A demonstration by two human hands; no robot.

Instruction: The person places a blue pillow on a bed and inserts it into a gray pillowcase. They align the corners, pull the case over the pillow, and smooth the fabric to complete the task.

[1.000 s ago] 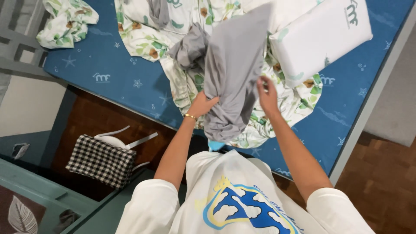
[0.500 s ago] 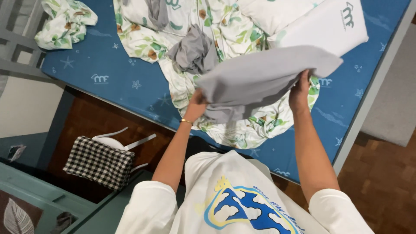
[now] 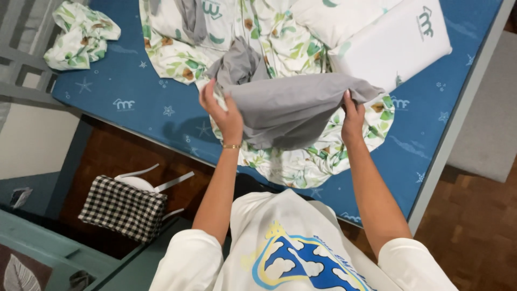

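A: L hand (image 3: 223, 110)?

B: Closed on the gray cloth (image 3: 291, 108), fingers curled over its left top edge, thumb side toward the body. Thin gold bracelet (image 3: 231, 146) on that wrist.

A: R hand (image 3: 353, 116)?

B: Also closed, pinching the cloth's right top corner. Fingers wrapped round the fabric, so can't see the tips well.

A: Where's the cloth sit?

B: Stretched between both hands, held up off the bed, sagging in the middle below the hands. Its far end bunches up just beyond the L hand.

A: What's under it?

B: Leaf-print sheet (image 3: 301, 161), crumpled, directly below and beyond both hands, lying on a blue mattress (image 3: 134, 108).

A: Anything else nearby?

B: White pillow (image 3: 393, 46) just beyond the R hand, up and to the right. A 2nd leaf-print bundle (image 3: 81, 35) well off to the left of the L hand, near the mattress corner. Checked bag (image 3: 124, 207) on the wood floor, below and left of the L forearm, apart from the bed.
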